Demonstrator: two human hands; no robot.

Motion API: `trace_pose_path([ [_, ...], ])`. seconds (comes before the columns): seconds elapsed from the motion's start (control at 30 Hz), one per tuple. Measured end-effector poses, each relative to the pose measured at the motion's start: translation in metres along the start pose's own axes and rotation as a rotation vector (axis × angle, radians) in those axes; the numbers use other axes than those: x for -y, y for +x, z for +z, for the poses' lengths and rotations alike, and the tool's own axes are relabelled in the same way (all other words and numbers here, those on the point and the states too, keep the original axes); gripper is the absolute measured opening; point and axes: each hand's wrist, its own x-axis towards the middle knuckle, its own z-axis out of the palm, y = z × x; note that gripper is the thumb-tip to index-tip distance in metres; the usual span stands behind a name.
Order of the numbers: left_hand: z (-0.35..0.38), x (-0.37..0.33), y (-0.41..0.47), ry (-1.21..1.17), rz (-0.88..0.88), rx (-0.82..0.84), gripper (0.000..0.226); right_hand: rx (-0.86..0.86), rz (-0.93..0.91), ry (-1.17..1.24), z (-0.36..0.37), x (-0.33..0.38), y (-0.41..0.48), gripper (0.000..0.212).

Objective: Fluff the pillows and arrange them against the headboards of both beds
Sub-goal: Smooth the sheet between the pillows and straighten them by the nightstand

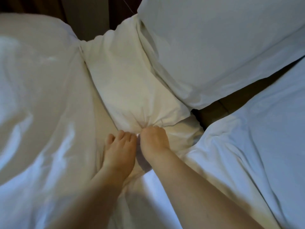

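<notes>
Rumpled white bedding (38, 83) fills the left side of the bed. It is puffy and creased, and I cannot tell whether it is a duvet or a pillow.

Just right of it, down the middle of the view, lies a cream pillow (125, 80). It runs lengthwise away from me, and its far end reaches the dark headboard (92, 17) at the top edge of the bed. Its near end is bunched into tight creases.

My left hand (119, 151) sits at that near end with its fingers curled and their tips tucked into the cloth, gripping it. My right hand (154, 141) is just beside it, almost touching. Its fingers are closed around the gathered corner of the cream pillow, where the creases meet.

Further right, a white pillow (214, 47) lies flat at the head of the bed. It overlaps the cream pillow's right edge and hangs over a dark gap (231, 98).

Past the gap, on the far right, is a second bed (257, 154) covered in smooth white linen.
</notes>
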Motion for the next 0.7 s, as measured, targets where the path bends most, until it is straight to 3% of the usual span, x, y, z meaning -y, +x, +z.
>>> trace_pose_path([
  [0.2,-0.048,0.028,-0.013,0.098,0.079,0.161,0.025,0.09,0.071,0.136,-0.01,0.04,-0.019,0.03],
  [0.33,-0.041,0.051,-0.039,-0.011,0.094,0.055,0.044,0.127,0.123,0.167,-0.02,0.049,-0.024,0.034],
  [0.4,-0.035,0.047,-0.055,-0.167,0.012,0.003,0.033,0.131,0.134,0.163,-0.027,0.042,-0.029,0.033],
  [0.47,-0.034,0.032,-0.066,-0.493,-0.185,-0.041,0.022,0.201,0.11,0.191,-0.032,0.03,-0.037,0.039],
  [0.53,-0.035,0.019,-0.067,-0.771,-0.351,0.088,0.031,0.36,0.121,0.26,-0.031,0.018,-0.045,0.038],
  [0.63,-0.03,0.014,-0.062,-0.842,-0.402,0.216,0.032,0.469,0.111,0.331,-0.018,0.005,-0.047,0.016],
  [0.7,-0.03,0.019,-0.058,-0.885,-0.412,0.306,0.025,0.502,0.106,0.374,-0.011,0.003,-0.049,0.016],
])
